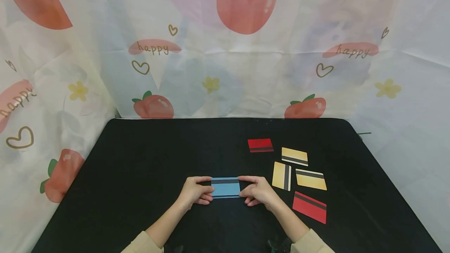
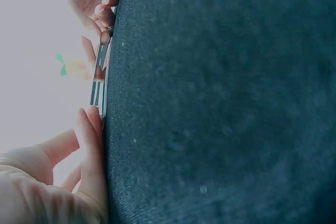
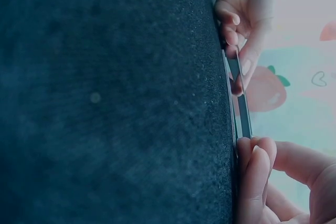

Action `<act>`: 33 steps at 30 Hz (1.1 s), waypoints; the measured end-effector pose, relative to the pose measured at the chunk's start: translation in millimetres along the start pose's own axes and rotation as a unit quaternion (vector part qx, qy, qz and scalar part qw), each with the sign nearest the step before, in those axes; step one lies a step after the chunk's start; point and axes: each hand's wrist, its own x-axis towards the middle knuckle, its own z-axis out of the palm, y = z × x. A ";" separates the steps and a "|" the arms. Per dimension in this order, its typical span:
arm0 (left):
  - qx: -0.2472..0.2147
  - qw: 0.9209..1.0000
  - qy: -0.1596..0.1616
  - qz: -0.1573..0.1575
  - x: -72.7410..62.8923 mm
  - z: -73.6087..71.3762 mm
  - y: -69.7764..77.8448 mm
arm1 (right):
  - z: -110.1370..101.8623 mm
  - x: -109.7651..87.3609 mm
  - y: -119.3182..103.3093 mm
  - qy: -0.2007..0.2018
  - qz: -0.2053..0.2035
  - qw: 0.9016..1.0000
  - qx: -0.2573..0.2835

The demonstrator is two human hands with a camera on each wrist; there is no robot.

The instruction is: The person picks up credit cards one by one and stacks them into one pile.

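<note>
A blue card point(image 1: 225, 189) with a dark stripe near its far edge lies crosswise between the two hands at the near middle of the table. The strip of a second blue card point(image 1: 225, 197) shows beneath its near edge. At the left end, my left hand point(image 1: 195, 191) pinches the upper card between thumb and fingers; my right hand point(image 1: 259, 193) does the same at the right end. Seen edge-on in the right wrist view, the held card point(image 3: 244, 114) is slightly above the dark surface. How the lower card is held, I cannot tell.
On the black table point(image 1: 147, 159), right of the hands, lie a far red card point(image 1: 260, 143), three yellow cards, namely an upper one point(image 1: 294, 153), an upright one point(image 1: 279, 175) and a right one point(image 1: 311, 182), and a near red card point(image 1: 307, 209). A printed curtain point(image 1: 246, 69) hangs behind.
</note>
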 end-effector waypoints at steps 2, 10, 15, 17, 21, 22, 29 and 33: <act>0.009 1.000 0.002 0.002 0.4 0.6 0.2 | 0.0 0.2 0.3 0.002 -0.001 1.000 -0.005; 0.024 1.000 0.008 0.003 2.4 1.9 -0.4 | 0.3 0.8 0.1 0.002 -0.005 1.000 -0.024; 0.037 0.999 0.013 0.012 2.0 2.3 0.0 | 0.2 1.1 -0.5 0.002 -0.006 0.999 -0.031; 0.042 0.999 0.015 0.016 1.5 2.7 0.5 | 0.3 1.1 -0.2 0.001 -0.008 0.999 -0.034; 0.048 0.998 0.022 0.020 1.2 4.1 0.9 | 0.7 0.9 1.0 -0.001 -0.012 0.999 -0.032; 0.050 0.998 0.025 0.021 1.3 4.5 0.7 | 0.9 0.8 1.3 -0.001 -0.012 0.999 -0.031; 0.058 0.997 0.034 0.025 2.0 5.1 -1.3 | 1.3 1.4 2.7 0.001 -0.017 0.999 -0.037; 0.058 0.997 0.038 0.030 2.5 5.6 -3.4 | 1.5 1.7 3.1 0.003 -0.017 0.999 -0.042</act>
